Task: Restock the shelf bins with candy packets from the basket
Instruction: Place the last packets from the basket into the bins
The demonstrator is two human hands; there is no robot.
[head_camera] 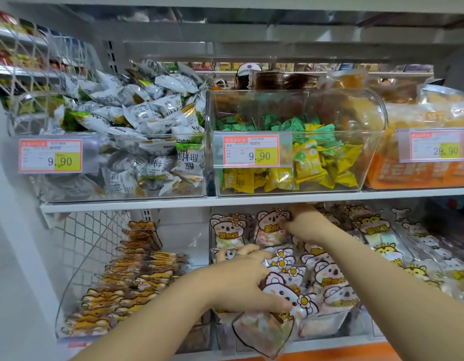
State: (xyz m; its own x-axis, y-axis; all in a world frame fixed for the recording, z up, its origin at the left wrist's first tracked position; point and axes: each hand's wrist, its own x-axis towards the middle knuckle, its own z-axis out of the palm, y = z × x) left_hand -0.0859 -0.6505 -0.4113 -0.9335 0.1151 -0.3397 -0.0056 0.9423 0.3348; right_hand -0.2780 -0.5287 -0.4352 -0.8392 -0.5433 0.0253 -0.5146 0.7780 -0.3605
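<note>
Koala candy packet is being gripped by curled fingers of the left hand at the front of the lower middle bin. An upright packet behind is being touched by the right hand, finger state unclear.

A white shelf board runs left to right across the middle, with a grey metal shelf overhead and a slotted white upright at the back. Rope netting and a white wire grid panel close the left side. Through the gap behind, a far aisle's stocked shelves show under even, bright light.
</note>
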